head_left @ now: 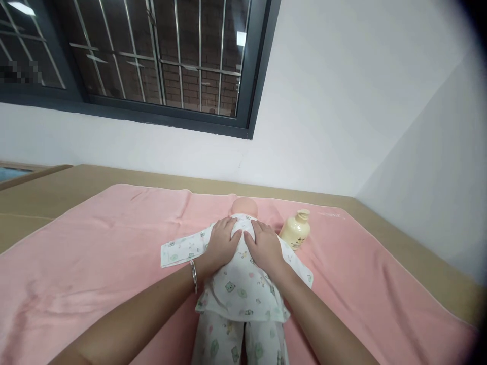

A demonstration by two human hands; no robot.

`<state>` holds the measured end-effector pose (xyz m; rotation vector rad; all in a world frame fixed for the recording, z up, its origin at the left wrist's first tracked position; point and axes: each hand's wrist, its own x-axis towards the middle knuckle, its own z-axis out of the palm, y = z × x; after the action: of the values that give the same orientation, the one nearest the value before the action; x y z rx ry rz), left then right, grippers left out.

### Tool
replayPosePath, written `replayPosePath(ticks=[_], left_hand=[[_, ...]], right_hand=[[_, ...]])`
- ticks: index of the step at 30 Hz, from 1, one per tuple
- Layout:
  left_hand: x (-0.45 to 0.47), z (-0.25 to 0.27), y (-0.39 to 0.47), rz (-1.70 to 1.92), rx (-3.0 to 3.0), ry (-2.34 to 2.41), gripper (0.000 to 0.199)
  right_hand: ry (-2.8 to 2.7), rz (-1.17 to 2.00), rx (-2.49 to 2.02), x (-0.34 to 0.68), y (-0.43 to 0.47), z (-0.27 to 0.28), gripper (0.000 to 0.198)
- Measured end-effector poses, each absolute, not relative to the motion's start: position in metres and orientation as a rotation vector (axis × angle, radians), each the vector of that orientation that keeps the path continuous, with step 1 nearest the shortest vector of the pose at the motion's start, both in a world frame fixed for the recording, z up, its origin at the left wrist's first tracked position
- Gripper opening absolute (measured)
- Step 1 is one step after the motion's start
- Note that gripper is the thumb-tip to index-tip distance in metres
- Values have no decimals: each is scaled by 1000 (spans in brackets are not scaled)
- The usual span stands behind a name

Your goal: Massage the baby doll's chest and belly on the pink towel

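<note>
A baby doll [244,206] lies on a pink blanket, its bald head toward the wall and no face showing. It wears a white printed top [243,289] and matching trousers [218,340]. My left hand [223,241] rests flat on the left side of the doll's upper body, fingers stretched toward its shoulder. On the right side, my right hand [265,246] lies flat in the same way, the two thumbs close together at the middle. A silver bangle [194,276] circles my left wrist. Both sleeves of the top spread outward.
A cream pump bottle [296,229] stands just right of the doll on the pink blanket [125,243]. The blanket covers a wooden surface [95,175] that meets a white wall [323,101]. Above is a dark-framed window [249,91] with metal bars.
</note>
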<state>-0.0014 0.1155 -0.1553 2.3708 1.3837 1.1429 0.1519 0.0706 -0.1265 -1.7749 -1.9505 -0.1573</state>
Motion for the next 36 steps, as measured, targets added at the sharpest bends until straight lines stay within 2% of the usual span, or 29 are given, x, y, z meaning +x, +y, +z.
replayPosePath(ticks=[10, 15, 23, 31, 36], left_hand=[[-4, -151, 116, 1137, 2471, 1207, 38], [-4, -148, 114, 1203, 2508, 1102, 36], [-2, -147, 105, 1305, 2449, 1314, 26], [-2, -144, 112, 1107, 2384, 1305, 38], [-3, -145, 113, 1151, 2420, 1219, 36]], right_hand=[[-2038, -127, -1636, 162, 78, -137, 49], [-2074, -171, -1550, 160, 77, -135, 44], [-1850, -172, -1605, 149, 63, -133, 36], [-1946, -11, -1680, 160, 74, -128, 49], [-2033, -79, -1537, 163, 77, -133, 47]])
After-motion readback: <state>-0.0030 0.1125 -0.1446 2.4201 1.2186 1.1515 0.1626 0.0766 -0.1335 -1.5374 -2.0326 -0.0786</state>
